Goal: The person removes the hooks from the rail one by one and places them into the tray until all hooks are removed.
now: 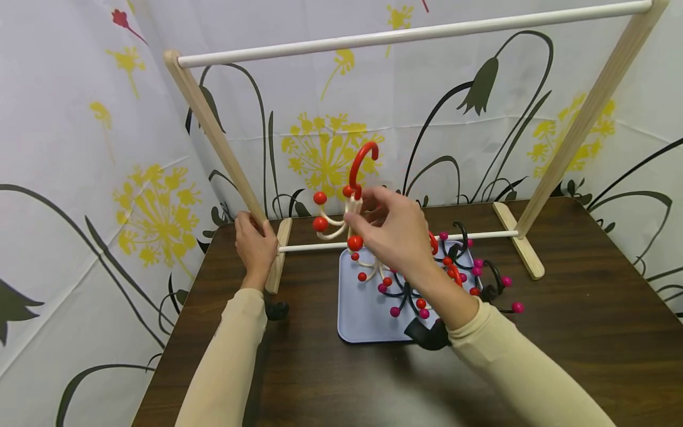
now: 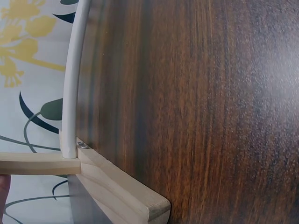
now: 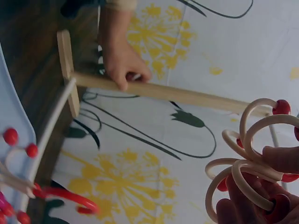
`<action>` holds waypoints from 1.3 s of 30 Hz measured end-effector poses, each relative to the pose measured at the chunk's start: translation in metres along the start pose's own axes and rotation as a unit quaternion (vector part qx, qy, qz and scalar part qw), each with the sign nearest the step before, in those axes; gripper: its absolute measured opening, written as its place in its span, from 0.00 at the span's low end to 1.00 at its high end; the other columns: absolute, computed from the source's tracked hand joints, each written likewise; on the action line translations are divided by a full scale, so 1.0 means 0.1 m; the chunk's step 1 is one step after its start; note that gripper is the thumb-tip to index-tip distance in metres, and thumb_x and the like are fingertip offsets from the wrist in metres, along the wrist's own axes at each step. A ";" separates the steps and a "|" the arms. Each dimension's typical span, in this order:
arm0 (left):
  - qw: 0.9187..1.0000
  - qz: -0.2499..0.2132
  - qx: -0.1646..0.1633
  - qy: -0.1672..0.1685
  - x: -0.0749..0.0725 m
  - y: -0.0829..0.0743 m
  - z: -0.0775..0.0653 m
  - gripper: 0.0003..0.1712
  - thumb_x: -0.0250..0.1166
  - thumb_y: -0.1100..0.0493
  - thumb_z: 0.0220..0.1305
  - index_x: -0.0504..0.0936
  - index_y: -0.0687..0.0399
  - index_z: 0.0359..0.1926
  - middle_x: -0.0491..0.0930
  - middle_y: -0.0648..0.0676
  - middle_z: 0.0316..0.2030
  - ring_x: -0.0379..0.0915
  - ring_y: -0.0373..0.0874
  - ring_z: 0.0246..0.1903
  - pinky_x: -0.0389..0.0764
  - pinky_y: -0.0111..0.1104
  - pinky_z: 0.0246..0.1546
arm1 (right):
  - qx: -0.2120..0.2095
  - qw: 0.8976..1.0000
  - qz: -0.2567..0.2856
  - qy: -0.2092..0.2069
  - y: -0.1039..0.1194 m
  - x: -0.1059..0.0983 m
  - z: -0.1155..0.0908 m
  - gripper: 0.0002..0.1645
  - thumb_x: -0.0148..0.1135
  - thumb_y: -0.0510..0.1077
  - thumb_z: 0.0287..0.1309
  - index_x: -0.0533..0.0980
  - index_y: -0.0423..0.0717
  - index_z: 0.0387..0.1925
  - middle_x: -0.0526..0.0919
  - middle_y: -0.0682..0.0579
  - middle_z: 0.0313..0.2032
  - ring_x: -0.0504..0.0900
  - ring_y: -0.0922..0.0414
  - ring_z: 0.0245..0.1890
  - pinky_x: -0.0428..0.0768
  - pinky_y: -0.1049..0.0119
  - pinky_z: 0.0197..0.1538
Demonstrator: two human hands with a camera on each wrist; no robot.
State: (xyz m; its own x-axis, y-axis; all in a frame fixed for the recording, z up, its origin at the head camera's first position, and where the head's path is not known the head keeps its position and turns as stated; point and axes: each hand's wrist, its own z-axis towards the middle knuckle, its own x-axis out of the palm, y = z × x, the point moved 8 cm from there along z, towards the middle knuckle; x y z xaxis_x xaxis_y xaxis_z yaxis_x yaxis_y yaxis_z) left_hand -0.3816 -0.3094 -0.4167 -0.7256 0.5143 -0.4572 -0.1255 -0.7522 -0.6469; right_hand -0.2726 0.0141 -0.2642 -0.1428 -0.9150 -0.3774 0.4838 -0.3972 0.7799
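My right hand (image 1: 395, 228) grips a cream hook hanger (image 1: 354, 205) by its body, between thumb and fingers. The hanger has a red hook (image 1: 354, 166) pointing up and curved arms tipped with red balls; it is held up over the tray's back left part. In the right wrist view its looped arms (image 3: 261, 123) spread around my fingers. At the left, my left hand (image 1: 255, 243) holds the lower part of the rack's left wooden post (image 1: 216, 133). The left wrist view shows mainly the post's foot (image 2: 124, 186) and one fingertip at the edge.
A pale blue tray (image 1: 354, 320) holds several more hangers, cream with red balls and black with magenta balls (image 1: 408, 290). One black hanger (image 1: 490, 290) juts over its right edge. The rack's white top rod (image 1: 416, 35) spans above, its lower rod (image 1: 312, 248) behind the tray.
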 end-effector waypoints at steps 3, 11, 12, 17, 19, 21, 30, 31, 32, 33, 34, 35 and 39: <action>1.000 -0.001 -0.003 0.005 0.01 -0.02 0.00 0.14 0.62 0.59 0.62 0.70 0.62 0.44 0.70 0.63 0.38 0.70 0.61 0.35 0.69 0.55 0.35 | 0.016 1.000 -0.008 0.014 -0.16 0.14 -0.20 0.13 0.71 0.46 0.55 0.82 0.48 0.43 0.84 0.58 0.32 0.81 0.63 0.29 0.80 0.66 0.34; 1.000 -0.002 -0.003 0.004 0.00 -0.01 0.01 0.14 0.62 0.59 0.62 0.70 0.62 0.44 0.70 0.63 0.38 0.70 0.61 0.34 0.69 0.55 0.35 | 0.019 0.996 -0.048 0.078 -0.60 0.52 -0.65 0.12 0.74 0.42 0.52 0.83 0.50 0.40 0.85 0.60 0.32 0.84 0.61 0.32 0.78 0.63 0.36; 1.000 -0.001 -0.002 0.005 0.00 -0.01 0.01 0.14 0.62 0.59 0.62 0.70 0.62 0.44 0.70 0.63 0.38 0.70 0.61 0.34 0.69 0.55 0.35 | 0.015 0.995 -0.059 0.085 -0.65 0.56 -0.70 0.12 0.74 0.42 0.51 0.83 0.50 0.39 0.86 0.60 0.33 0.85 0.60 0.33 0.77 0.62 0.36; 1.000 -0.003 0.003 0.004 0.00 -0.03 0.02 0.14 0.62 0.59 0.62 0.70 0.62 0.44 0.70 0.63 0.38 0.69 0.61 0.33 0.69 0.54 0.34 | 0.006 0.987 -0.106 0.119 -0.88 0.74 -0.89 0.10 0.74 0.43 0.50 0.82 0.53 0.35 0.87 0.59 0.33 0.84 0.62 0.35 0.78 0.60 0.39; 1.000 -0.004 0.004 0.004 0.00 -0.04 0.02 0.14 0.62 0.59 0.62 0.70 0.62 0.43 0.69 0.63 0.37 0.69 0.61 0.33 0.69 0.54 0.33 | 0.005 0.984 -0.120 0.131 -0.96 0.80 -0.95 0.09 0.74 0.43 0.50 0.82 0.53 0.35 0.87 0.59 0.33 0.84 0.62 0.35 0.78 0.61 0.39; 1.000 -0.003 0.004 0.004 0.01 -0.04 0.01 0.14 0.62 0.59 0.62 0.69 0.62 0.43 0.69 0.63 0.37 0.69 0.61 0.33 0.69 0.54 0.33 | 0.001 0.982 -0.131 0.139 -1.02 0.84 -0.99 0.09 0.74 0.43 0.51 0.82 0.54 0.35 0.87 0.59 0.33 0.84 0.61 0.35 0.78 0.61 0.38; 1.000 -0.002 0.000 0.004 0.00 -0.03 0.01 0.13 0.61 0.59 0.63 0.69 0.62 0.43 0.69 0.62 0.37 0.69 0.60 0.32 0.68 0.53 0.32 | 0.021 0.973 -0.165 0.159 -1.25 0.91 -1.12 0.10 0.73 0.43 0.51 0.83 0.52 0.38 0.86 0.57 0.34 0.83 0.59 0.34 0.78 0.61 0.38; 1.000 -0.002 0.000 0.004 0.00 -0.03 0.01 0.13 0.61 0.59 0.63 0.69 0.62 0.43 0.69 0.62 0.37 0.69 0.60 0.32 0.68 0.53 0.32 | 0.021 0.972 -0.169 0.160 -1.27 0.92 -1.12 0.11 0.73 0.43 0.51 0.83 0.52 0.38 0.86 0.57 0.34 0.83 0.59 0.34 0.79 0.61 0.38; 1.000 -0.003 0.000 0.004 0.00 -0.03 0.01 0.13 0.61 0.59 0.63 0.69 0.62 0.43 0.69 0.62 0.37 0.69 0.60 0.32 0.68 0.53 0.32 | 0.020 0.972 -0.172 0.161 -1.28 0.92 -1.13 0.11 0.73 0.43 0.51 0.83 0.51 0.38 0.86 0.57 0.34 0.83 0.59 0.34 0.79 0.61 0.39; 1.000 -0.003 0.000 0.004 0.00 -0.03 0.01 0.13 0.61 0.59 0.63 0.69 0.62 0.43 0.69 0.62 0.37 0.69 0.60 0.32 0.68 0.53 0.32 | 0.019 0.971 -0.175 0.160 -1.29 0.93 -1.13 0.11 0.73 0.42 0.51 0.83 0.51 0.38 0.86 0.57 0.34 0.83 0.59 0.34 0.79 0.61 0.39; 1.000 -0.004 0.000 0.004 0.00 -0.03 0.01 0.13 0.61 0.59 0.63 0.69 0.62 0.43 0.69 0.62 0.37 0.69 0.60 0.32 0.68 0.53 0.32 | 0.020 0.971 -0.177 0.159 -1.30 0.93 -1.14 0.11 0.73 0.42 0.50 0.83 0.51 0.38 0.86 0.57 0.34 0.83 0.59 0.34 0.79 0.60 0.39; 1.000 -0.003 -0.001 0.005 0.00 -0.03 0.01 0.13 0.62 0.59 0.63 0.69 0.62 0.42 0.69 0.62 0.37 0.69 0.60 0.32 0.68 0.53 0.32 | 0.020 0.971 -0.178 0.157 -1.31 0.93 -1.14 0.11 0.74 0.42 0.50 0.83 0.51 0.38 0.86 0.57 0.34 0.83 0.59 0.35 0.79 0.60 0.40; 1.000 -0.004 -0.002 0.002 -0.01 -0.03 0.00 0.13 0.61 0.60 0.63 0.69 0.62 0.43 0.69 0.62 0.36 0.69 0.60 0.32 0.68 0.53 0.32 | 0.022 0.969 -0.191 0.153 -1.33 0.94 -1.16 0.12 0.74 0.42 0.49 0.84 0.51 0.39 0.87 0.57 0.34 0.83 0.59 0.35 0.77 0.58 0.44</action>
State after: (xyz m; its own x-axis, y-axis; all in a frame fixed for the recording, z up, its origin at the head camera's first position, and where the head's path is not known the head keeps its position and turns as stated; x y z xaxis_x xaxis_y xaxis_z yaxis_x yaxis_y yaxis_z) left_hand -0.3808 -0.3075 -0.4144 -0.7214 0.5216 -0.4556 -0.1280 -0.7470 -0.6524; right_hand -0.2504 -0.0105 -0.4615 -0.0392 -0.6393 -0.7680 0.4082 -0.7117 0.5716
